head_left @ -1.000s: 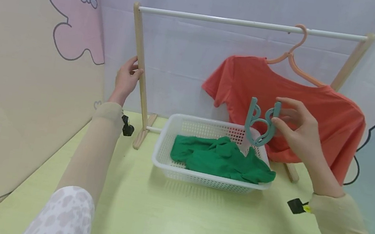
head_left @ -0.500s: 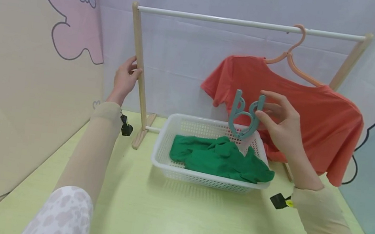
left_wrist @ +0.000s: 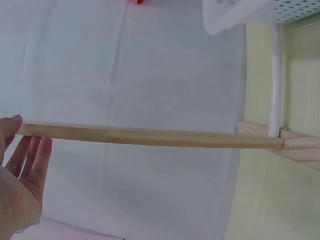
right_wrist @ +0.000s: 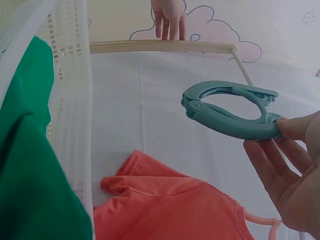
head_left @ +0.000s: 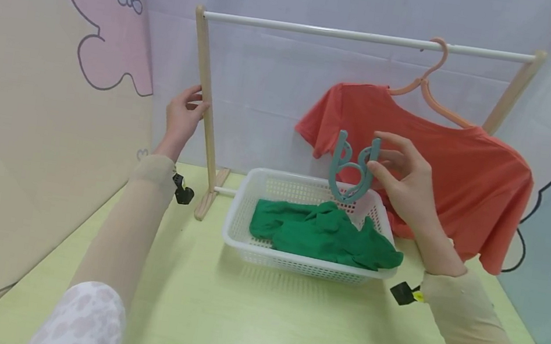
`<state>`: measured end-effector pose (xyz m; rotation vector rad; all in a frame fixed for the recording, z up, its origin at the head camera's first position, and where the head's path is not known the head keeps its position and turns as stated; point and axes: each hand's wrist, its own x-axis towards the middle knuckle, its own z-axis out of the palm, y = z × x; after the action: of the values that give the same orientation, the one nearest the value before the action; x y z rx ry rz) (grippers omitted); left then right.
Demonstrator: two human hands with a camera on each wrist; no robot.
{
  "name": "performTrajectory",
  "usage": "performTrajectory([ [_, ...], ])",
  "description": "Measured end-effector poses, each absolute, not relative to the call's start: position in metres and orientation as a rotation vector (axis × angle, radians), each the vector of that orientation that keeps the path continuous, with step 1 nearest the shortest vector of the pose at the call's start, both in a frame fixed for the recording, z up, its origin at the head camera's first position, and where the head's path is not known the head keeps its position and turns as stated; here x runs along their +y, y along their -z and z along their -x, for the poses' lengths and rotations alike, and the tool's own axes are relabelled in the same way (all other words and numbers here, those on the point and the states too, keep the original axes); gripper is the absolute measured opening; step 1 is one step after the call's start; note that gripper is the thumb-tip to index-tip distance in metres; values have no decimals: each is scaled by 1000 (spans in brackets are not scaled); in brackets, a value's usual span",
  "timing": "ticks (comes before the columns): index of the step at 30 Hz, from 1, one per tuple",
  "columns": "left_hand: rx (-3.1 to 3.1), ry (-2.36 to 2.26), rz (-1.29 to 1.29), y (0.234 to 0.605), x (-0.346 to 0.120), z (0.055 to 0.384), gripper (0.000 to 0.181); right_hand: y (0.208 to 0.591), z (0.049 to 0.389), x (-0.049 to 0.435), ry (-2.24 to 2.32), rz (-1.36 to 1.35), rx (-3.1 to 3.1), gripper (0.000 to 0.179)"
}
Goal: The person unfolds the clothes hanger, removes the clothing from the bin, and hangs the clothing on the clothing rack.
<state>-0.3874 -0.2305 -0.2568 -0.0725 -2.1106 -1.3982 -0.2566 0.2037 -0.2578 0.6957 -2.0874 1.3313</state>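
Right hand (head_left: 406,181) aloft, fingers drawn into a narrow pinch on the folded teal hanger (right_wrist: 225,124), held near the basket (head_left: 305,261) where green cloth (head_left: 304,232) lies! Left hand (head_left: 182,119) grips the post (left_wrist: 150,137), thumb against fingers. Red shirt (head_left: 464,181) hangs from the rail (head_left: 301,28) on an orange hanger (head_left: 445,110).

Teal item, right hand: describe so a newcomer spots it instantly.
Find the clothes rack, then the white basket seen below its rail. Above the basket in the head view, the right hand pinches the teal item. Unlike the orange hanger on the rail, it is U-shaped and held off the rail.
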Motion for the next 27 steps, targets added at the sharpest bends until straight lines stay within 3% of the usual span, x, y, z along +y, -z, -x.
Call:
performTrajectory([
  [13,-2019,1337,136,249,-223,368,41,259,256,195,-1349,-701,-2059,48],
  [27,-2100,1423,694,234,-140,323,36,261,256,190,-1368,-714,-2028,46],
])
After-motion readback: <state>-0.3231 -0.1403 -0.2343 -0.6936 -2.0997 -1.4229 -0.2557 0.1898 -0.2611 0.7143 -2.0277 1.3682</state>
